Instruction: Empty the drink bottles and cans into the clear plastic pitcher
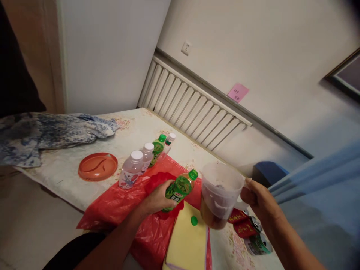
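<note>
Green bottle tilted in the grip of the left hand, over red plastic bag, long axis slanting up and rightward, neck toward cloudy pitcher just beside it, handle gripped by right hand.

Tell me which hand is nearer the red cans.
Right hand: it's near the red cans, holding the jug; the left hand, gripping a green bottle, is beyond the jug.

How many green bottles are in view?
2: the held bottle in the left hand, and the standing bottle, in a row with white-capped bottles.
</note>
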### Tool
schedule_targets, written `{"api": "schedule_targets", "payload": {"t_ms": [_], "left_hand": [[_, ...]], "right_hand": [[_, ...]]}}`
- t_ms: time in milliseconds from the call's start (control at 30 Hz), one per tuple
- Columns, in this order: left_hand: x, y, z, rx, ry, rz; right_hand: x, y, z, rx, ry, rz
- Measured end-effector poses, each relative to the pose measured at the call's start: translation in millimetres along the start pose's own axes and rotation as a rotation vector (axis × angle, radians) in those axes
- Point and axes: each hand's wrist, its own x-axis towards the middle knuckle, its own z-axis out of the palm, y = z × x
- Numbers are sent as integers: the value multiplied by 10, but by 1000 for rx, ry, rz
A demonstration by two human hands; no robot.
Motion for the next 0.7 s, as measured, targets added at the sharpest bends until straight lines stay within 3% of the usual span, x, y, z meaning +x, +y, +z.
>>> {"api": "schedule_targets", "payload": {"t_ms": [267, 433, 700], "left_hand": [[-163, -26, 68, -249, -326, 14], [-265, 16, 171, -179, -527, -73], [-271, 44, 292, 15, -656, -69]], "right_hand": [[105, 160, 436, 334, 160, -91], [219, 317, 816, 405, 146, -128], [317, 530, 1398, 538, 109, -66]]}}
